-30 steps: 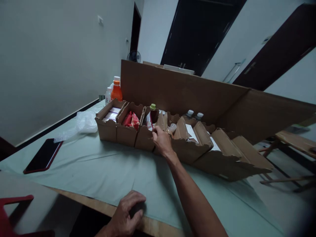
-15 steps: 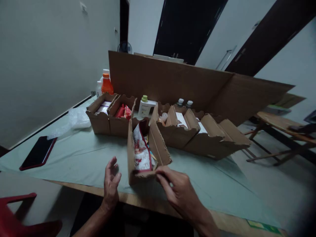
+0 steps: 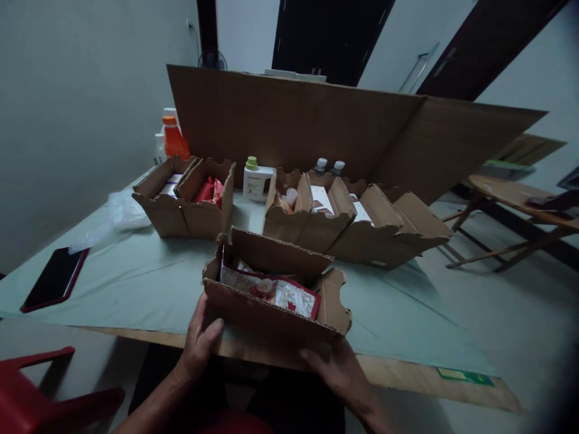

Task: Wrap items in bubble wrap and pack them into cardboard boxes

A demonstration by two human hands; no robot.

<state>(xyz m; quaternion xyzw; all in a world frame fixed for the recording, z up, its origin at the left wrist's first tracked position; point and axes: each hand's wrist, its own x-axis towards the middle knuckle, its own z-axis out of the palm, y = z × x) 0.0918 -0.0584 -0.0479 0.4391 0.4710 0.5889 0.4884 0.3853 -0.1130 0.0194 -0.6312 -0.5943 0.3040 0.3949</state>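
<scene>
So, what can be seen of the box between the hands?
The box is open-topped, brown, corrugated cardboard with notched ends. Its length runs left to right near the table's front edge, a printed packet inside. The left hand is at its left corner, the blurred right hand at its right; contact unclear.

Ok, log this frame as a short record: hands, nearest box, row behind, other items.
Left hand: at the left end of the near box, thumb spread; grip unclear
Right hand: blurred, below the box's right part; grip unclear
Near box: cardboard, open-topped, long side toward the camera; holds a red-and-white packet
Row behind: two boxes left, more boxes right, white bottle at the gap
Left side: phone, bubble wrap
Back left: orange bottle
</scene>
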